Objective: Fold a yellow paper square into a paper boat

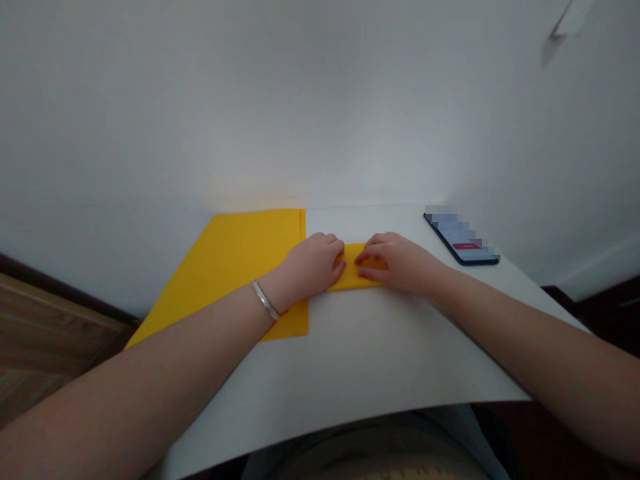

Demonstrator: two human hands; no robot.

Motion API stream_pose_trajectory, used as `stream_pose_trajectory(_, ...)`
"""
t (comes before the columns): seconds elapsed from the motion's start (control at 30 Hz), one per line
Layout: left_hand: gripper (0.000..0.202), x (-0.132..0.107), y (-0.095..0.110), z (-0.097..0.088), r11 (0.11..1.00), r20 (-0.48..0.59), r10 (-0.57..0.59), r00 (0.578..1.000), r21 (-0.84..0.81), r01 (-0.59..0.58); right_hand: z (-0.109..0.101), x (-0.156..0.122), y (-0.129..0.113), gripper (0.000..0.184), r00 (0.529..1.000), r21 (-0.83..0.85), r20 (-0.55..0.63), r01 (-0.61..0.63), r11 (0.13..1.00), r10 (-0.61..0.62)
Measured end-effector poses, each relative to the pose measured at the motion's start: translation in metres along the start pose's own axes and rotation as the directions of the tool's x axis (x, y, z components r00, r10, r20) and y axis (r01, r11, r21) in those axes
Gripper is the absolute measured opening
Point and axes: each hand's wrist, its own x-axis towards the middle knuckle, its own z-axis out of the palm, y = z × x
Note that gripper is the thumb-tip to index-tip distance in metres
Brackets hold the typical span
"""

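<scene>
A small folded piece of yellow paper (351, 279) lies on the white table between my two hands. My left hand (317, 261) is closed on its left end, fingers curled over the far side and thumb along the near part. At the right end, my right hand (397, 261) grips it with bent fingers and thumb, a small gap showing between them. The hands partly hide both ends. Larger yellow sheets (250, 250) lie flat at the left, partly beneath my left forearm, which wears a silver bangle (265, 300).
A phone (463, 239) with its screen lit rests at the right back of the table. The white table (370, 360) meets a pale wall (320, 113) at the back. Wooden furniture (40, 340) stands low at the left, beyond the table edge.
</scene>
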Motion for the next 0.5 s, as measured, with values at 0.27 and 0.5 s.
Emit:
stream_pose_trajectory(0.27,0.037,-0.0041,-0.0010,0.0000,0.994,0.001,0.060,0.998,-0.088,-0.060,0.0063,0.0010,0.0054,0.030,1.000,0.030,-0.019,0.001,1.000,0.000)
stream_pose_trajectory(0.5,0.055,-0.0066,-0.0010,-0.0007,0.997,0.031,0.050,0.998,-0.056,-0.048,0.0109,0.0029,0.0095,0.035,1.000,0.071,-0.019,-0.018,0.997,0.019)
